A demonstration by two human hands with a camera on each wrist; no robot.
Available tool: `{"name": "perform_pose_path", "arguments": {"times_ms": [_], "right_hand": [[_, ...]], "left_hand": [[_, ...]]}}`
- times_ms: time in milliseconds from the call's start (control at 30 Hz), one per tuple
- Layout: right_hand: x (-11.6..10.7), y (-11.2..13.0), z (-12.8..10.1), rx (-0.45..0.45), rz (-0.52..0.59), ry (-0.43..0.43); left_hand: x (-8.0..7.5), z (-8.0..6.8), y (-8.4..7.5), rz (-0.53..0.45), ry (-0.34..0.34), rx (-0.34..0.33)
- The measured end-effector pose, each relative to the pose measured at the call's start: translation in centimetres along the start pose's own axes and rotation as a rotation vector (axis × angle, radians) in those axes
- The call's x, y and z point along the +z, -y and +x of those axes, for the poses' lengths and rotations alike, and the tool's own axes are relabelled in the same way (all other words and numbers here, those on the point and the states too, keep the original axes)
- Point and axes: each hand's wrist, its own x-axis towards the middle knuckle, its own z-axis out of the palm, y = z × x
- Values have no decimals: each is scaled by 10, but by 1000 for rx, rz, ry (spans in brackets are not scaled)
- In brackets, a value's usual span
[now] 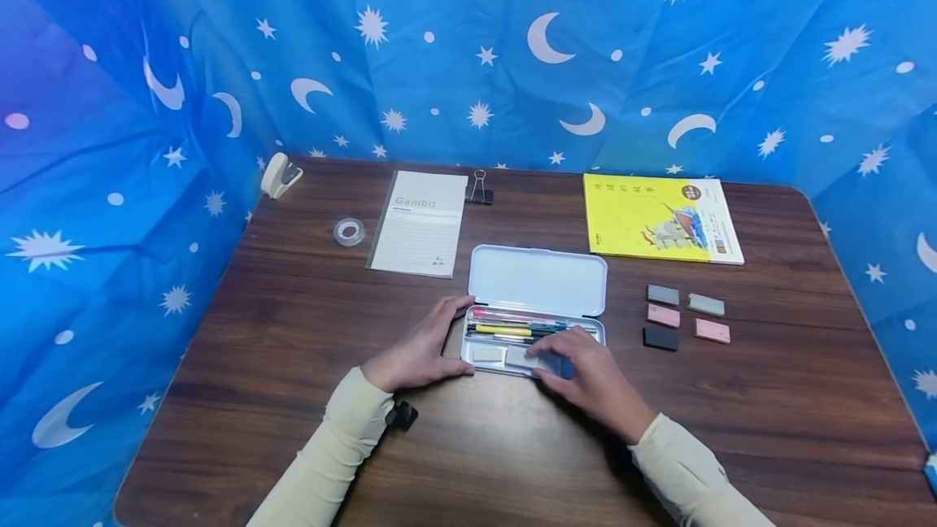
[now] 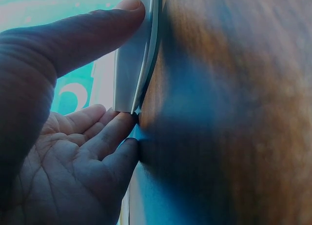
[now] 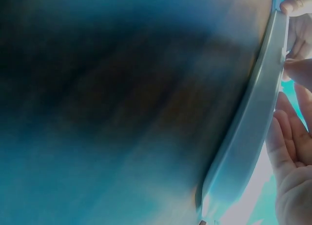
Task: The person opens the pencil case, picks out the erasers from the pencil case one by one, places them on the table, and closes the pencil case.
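Observation:
A white pencil case point(image 1: 538, 279) lies open mid-table, its tray holding pens point(image 1: 512, 325), a white eraser point(image 1: 489, 354) and a grey one. My left hand point(image 1: 455, 336) grips the tray's left end, thumb at the far corner and fingers at the near corner. In the left wrist view the thumb point(image 2: 87, 34) lies along the case's edge point(image 2: 127, 73). My right hand point(image 1: 560, 352) rests over the tray's near right part, with its fingers on a blue eraser point(image 1: 562, 365). The right wrist view shows the case's rim point(image 3: 248, 132) and my fingers point(image 3: 292, 137) beside it.
Several loose erasers point(image 1: 684, 317), grey, pink and black, lie right of the case. A yellow book point(image 1: 662, 218) is at the back right. A Gambit notebook point(image 1: 420, 222), tape roll point(image 1: 349, 232), binder clip point(image 1: 479, 189) and stapler point(image 1: 280, 176) are at the back left. Blue starry cloth surrounds the table.

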Motion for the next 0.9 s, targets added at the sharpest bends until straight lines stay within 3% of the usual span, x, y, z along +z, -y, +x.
{"name": "perform_pose_path", "arguments": {"times_ms": [300,600,900], "right_hand": [[-1,1,3,54,-22,31],[0,0,6,21,-12,35],[-15,-10,-1,-56,-17,-90]], "left_hand": [[0,1,1,-3,4,-4],[0,2,1,3,4,-1],[0,1,2,-11,8,-9]]}}
